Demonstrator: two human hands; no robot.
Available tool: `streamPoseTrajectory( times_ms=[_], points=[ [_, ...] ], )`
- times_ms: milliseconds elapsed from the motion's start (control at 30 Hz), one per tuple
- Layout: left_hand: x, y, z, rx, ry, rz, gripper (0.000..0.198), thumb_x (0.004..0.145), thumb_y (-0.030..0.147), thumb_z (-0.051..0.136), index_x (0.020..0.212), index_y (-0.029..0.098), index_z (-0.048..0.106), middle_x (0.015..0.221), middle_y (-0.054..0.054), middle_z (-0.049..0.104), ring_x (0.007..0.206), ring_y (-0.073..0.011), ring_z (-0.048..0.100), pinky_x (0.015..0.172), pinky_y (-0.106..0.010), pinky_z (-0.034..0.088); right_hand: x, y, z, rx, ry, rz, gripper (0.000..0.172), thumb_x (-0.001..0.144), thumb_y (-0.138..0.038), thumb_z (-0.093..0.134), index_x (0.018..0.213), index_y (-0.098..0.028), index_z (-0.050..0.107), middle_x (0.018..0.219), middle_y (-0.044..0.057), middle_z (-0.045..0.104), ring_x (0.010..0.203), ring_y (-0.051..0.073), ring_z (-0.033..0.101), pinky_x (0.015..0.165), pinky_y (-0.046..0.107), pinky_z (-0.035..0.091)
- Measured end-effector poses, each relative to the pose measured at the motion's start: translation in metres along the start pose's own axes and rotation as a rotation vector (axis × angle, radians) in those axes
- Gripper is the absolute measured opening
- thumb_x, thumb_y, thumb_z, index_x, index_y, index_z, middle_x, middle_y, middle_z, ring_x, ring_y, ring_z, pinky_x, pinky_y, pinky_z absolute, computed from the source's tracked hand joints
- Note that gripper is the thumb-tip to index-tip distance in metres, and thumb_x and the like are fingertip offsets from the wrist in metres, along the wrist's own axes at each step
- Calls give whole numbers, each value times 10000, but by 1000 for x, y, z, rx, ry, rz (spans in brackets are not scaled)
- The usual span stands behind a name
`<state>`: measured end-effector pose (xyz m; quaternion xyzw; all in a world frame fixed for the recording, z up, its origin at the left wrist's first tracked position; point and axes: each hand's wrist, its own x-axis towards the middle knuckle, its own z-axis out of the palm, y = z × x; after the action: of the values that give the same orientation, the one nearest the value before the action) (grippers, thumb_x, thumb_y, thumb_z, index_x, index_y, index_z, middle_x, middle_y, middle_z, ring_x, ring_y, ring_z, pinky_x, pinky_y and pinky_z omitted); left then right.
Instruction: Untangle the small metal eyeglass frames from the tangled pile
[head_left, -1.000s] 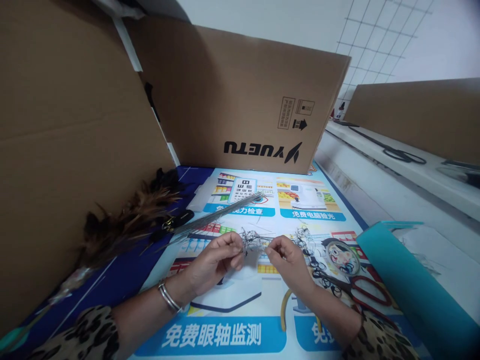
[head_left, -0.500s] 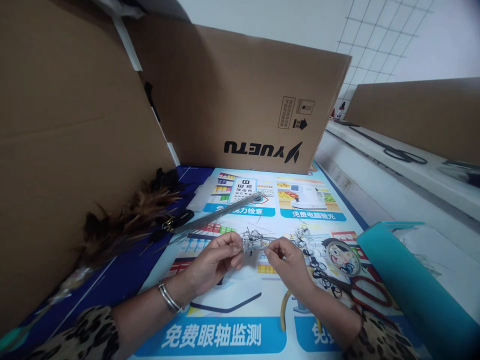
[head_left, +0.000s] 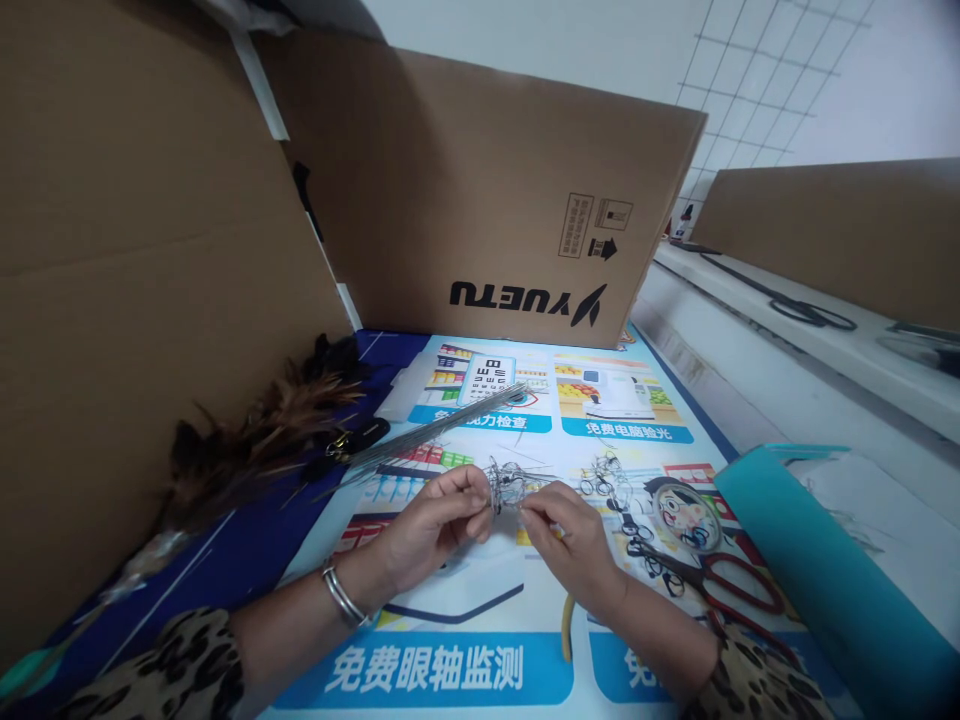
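Above the printed table sheet, my left hand (head_left: 442,522), with a silver bangle at the wrist, is closed in a pinch of thumb and fingers. Facing it, my right hand (head_left: 571,540) is also pinched shut. Fine thin wire (head_left: 511,500) shows between the two sets of fingertips; its exact shape is too small to make out. Just behind lies a tangle of dark wire pieces (head_left: 510,472), partly covered by my fingers. A bundle of long straight wires (head_left: 450,420) rests beyond my left hand.
Scissors with red handles (head_left: 742,582), small black rings (head_left: 637,545) and a round clear dish (head_left: 684,515) lie right of my right hand. A teal box (head_left: 832,560) stands at the right. Brown feathers (head_left: 262,425) lie left, before cardboard walls (head_left: 480,190).
My right hand has moved slightly left, so the fingertips of both hands are closer together. My left hand has shifted a little to the right, still pinched.
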<state>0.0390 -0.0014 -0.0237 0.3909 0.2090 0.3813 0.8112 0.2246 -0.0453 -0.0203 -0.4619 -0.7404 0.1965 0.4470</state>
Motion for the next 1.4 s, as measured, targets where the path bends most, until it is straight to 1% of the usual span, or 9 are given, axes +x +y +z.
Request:
streamPoseTrajectory(
  times_ms=[200, 400, 500, 633, 867, 1033, 1133, 1267, 1400],
  points=[
    [-1, -2, 0, -1, -33, -3, 68, 804, 107, 498, 756, 142, 533, 494, 21, 470, 496, -96, 447, 547, -239, 329, -1, 4, 4, -13, 21, -5, 86, 818, -206, 539, 787, -203, 619, 734, 44, 592, 715, 163, 556, 645, 284, 448],
    [-1, -2, 0, -1, -44, -1, 75, 802, 93, 487, 762, 142, 528, 501, 17, 481, 503, -102, 456, 555, -246, 336, -2, 7, 7, -43, 37, -13, 67, 812, -190, 552, 771, -189, 605, 724, 40, 593, 723, 155, 559, 657, 277, 447],
    [-1, -2, 0, -9, -48, 4, 71, 796, 91, 492, 763, 141, 530, 494, 21, 471, 496, -98, 443, 552, -244, 341, -2, 6, 7, -60, 44, -8, 47, 798, -195, 567, 762, -189, 597, 710, 33, 580, 683, 146, 548, 619, 266, 439],
    [0, -3, -1, -11, -49, 4, 63, 794, 100, 504, 756, 144, 529, 488, 24, 462, 487, -96, 433, 538, -237, 338, -2, 2, 5, -66, 67, 51, 44, 761, -211, 599, 737, -183, 574, 683, 21, 543, 613, 131, 515, 549, 245, 419],
    [-1, -4, -3, -7, -47, 9, 73, 796, 95, 498, 755, 147, 529, 490, 25, 456, 482, -93, 421, 545, -247, 354, 0, 1, 2, -21, 69, 140, 96, 768, -151, 521, 682, -178, 554, 663, 11, 527, 606, 127, 494, 569, 245, 401],
    [-1, -4, -3, -14, -37, 9, 58, 788, 103, 515, 753, 146, 532, 489, 32, 440, 477, -88, 414, 539, -240, 359, 1, 3, 0, 29, 67, 226, 108, 776, -165, 504, 679, -176, 549, 648, 0, 516, 592, 125, 481, 565, 242, 391],
    [-1, -4, -3, -14, -34, 12, 53, 783, 103, 521, 752, 145, 534, 491, 32, 439, 475, -86, 412, 530, -234, 352, 1, 3, -1, 52, 63, 246, 103, 779, -176, 506, 684, -173, 547, 652, 0, 518, 591, 124, 481, 561, 239, 390],
    [0, -4, -3, -12, -37, 13, 64, 787, 98, 510, 749, 144, 535, 489, 28, 442, 477, -89, 411, 533, -239, 349, 0, 3, -2, 31, 72, 223, 114, 791, -186, 507, 684, -174, 547, 651, 3, 520, 593, 126, 482, 565, 244, 392],
    [-1, -3, -3, -13, -44, 14, 66, 785, 96, 511, 747, 144, 535, 485, 26, 455, 476, -91, 416, 535, -242, 348, -1, 1, -2, 2, 22, 87, 119, 819, -186, 490, 741, -178, 580, 690, 23, 551, 661, 143, 516, 612, 260, 409]
  ],
)
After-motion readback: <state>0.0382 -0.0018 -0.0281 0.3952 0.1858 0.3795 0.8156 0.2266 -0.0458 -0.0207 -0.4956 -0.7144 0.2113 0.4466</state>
